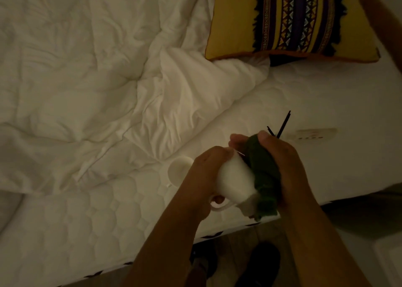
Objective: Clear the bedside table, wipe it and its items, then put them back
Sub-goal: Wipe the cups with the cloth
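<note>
My left hand [206, 171] grips a white mug [236, 182], tilted with its base toward me and its handle [219, 206] low on the left. Pressed against the mug's right side is a green cloth [262, 178], bunched in my right hand [280, 167]. Both hands hover over the near edge of the bed. A second white cup [178, 170] lies on the mattress just left of my left hand. Thin black sticks [282, 124] poke up behind my right hand; their base is hidden.
A rumpled white duvet [87, 80] covers the left of the bed, with a quilted mattress [97, 210] bare near me. A yellow patterned pillow [289, 21] lies at the top right. A pale flat object [315, 133] rests on the mattress beyond my right hand. Dark floor and shoes [261, 262] are below.
</note>
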A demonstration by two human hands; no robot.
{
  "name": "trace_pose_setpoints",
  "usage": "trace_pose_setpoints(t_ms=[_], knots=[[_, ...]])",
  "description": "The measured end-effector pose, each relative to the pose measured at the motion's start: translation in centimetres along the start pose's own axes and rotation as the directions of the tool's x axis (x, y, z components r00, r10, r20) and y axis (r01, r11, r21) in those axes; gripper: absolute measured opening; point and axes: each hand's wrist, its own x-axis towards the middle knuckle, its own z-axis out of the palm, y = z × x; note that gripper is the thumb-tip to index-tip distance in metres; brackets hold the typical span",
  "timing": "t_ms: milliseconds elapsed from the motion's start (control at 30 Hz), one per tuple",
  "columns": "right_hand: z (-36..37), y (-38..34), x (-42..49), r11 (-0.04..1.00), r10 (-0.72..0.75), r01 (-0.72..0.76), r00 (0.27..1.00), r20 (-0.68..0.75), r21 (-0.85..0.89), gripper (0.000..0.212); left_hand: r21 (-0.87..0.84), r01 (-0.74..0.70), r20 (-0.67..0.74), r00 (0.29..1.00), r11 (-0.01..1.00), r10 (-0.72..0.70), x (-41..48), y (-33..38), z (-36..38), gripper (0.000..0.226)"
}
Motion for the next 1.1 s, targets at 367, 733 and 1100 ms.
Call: trace_pose_setpoints(t_ms=[367, 733, 1100], knots=[[3.6, 0.4, -2.4, 0.986, -0.165, 0.152, 0.794, -0.585, -0.073, 0.017, -0.499, 0.020, -0.152, 0.982, 0.866, -0.110, 0.3, -2.5, 1.9, 0.020], [1.1, 7.7, -3.6, 0.974, 0.047, -0.175, 0.776, -0.628, -0.143, 0.012, 0.924, -0.313, 0.096, 0.744, 0.218, 0.661, 8.1, -4.9, 1.7, 0.064], [-6.3, 8.0, -0.6, 0.928, -0.084, -0.182, 0.746, -0.660, -0.324, 0.030, 0.993, -0.051, 0.094, 0.884, -0.106, 0.458, 12.5, -7.2, 0.3, 0.075]])
